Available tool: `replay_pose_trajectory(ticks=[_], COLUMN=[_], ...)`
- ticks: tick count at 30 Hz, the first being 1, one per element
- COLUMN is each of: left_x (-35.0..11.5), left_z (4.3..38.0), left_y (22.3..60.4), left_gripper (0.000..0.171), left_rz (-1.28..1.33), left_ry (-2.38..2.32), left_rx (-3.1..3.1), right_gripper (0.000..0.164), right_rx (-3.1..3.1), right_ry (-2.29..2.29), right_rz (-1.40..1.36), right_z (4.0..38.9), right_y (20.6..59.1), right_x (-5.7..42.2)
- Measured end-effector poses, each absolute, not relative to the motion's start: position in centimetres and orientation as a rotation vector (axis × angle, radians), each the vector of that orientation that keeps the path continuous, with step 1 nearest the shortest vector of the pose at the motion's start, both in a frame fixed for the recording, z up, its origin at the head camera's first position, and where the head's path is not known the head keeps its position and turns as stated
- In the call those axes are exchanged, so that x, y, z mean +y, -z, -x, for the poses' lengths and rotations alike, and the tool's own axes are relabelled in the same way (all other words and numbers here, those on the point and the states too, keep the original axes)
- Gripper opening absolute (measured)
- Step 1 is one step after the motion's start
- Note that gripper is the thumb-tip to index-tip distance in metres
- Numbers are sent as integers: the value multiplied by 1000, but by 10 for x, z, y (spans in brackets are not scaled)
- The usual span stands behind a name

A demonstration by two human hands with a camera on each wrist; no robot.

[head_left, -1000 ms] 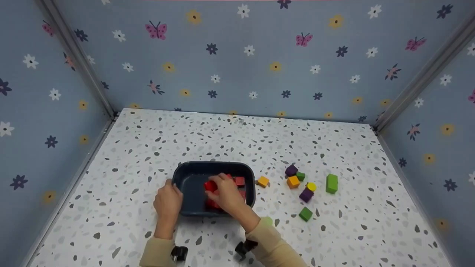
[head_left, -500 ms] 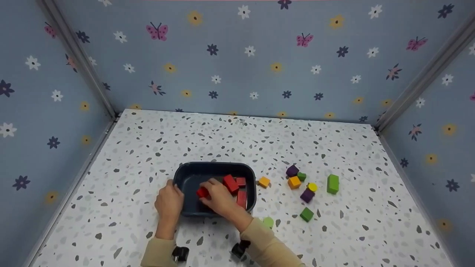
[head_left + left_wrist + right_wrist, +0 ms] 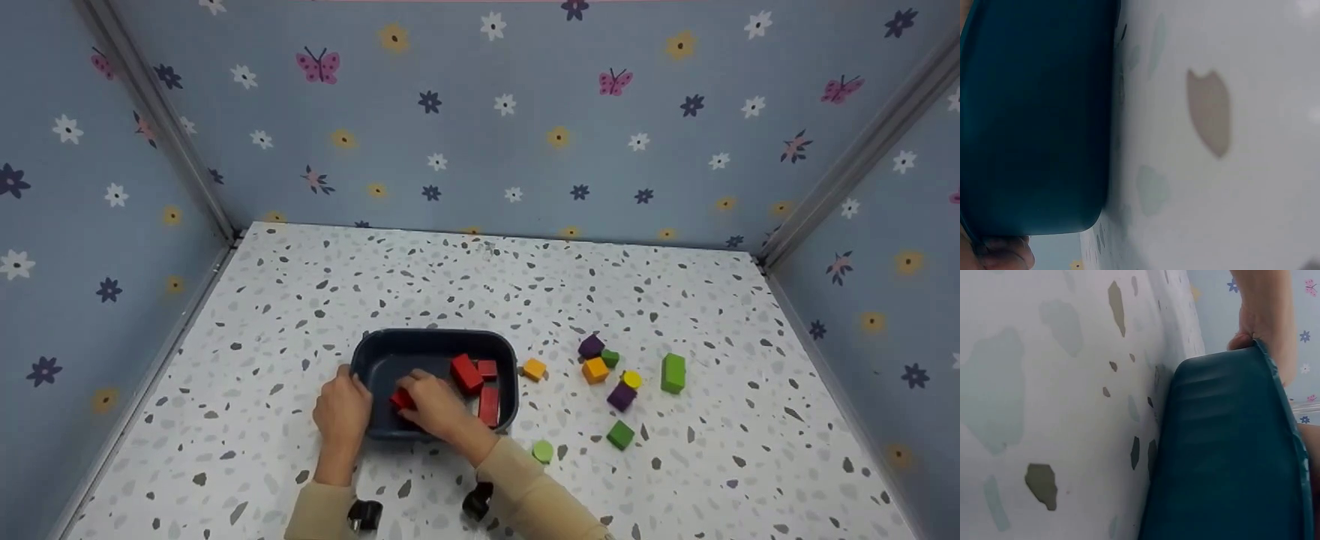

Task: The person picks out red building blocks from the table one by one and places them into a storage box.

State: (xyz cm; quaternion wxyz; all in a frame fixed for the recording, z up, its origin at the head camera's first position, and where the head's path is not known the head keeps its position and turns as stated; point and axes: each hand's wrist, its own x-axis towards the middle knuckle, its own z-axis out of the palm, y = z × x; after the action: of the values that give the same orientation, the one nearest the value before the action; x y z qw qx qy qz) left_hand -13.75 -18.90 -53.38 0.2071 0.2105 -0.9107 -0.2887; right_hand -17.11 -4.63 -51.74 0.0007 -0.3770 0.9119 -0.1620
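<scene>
In the head view, a dark blue rectangular tray sits on the speckled table. My left hand grips its left rim, thumb side against the edge; its fingertips show at the rim in the left wrist view. Inside the tray, my right hand pinches a red block low over the left front part, partly covering it. Toward the tray's right end lie a long red block, a small red block and another red block.
Right of the tray are an orange cube, a second orange cube, purple cubes, a yellow round block, a green cube, a long green block and a light green disc. Flowered walls enclose the table.
My right hand has moved left and toward the front inside the tray with the red block, uncovering the red blocks at the right end. My left hand has stayed on the rim.
</scene>
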Motion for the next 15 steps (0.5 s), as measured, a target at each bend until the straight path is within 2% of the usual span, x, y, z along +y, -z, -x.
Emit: replay_pose_trajectory(ticks=[15], left_x=[-189], left_z=[138], left_y=[535], left_gripper=[17], left_rz=[-581], left_ry=[800], left_rx=[-2533], right_gripper=[31], right_rx=[2810], right_ry=[265], right_rz=[1212], right_z=[176], right_y=[520], right_x=[-53])
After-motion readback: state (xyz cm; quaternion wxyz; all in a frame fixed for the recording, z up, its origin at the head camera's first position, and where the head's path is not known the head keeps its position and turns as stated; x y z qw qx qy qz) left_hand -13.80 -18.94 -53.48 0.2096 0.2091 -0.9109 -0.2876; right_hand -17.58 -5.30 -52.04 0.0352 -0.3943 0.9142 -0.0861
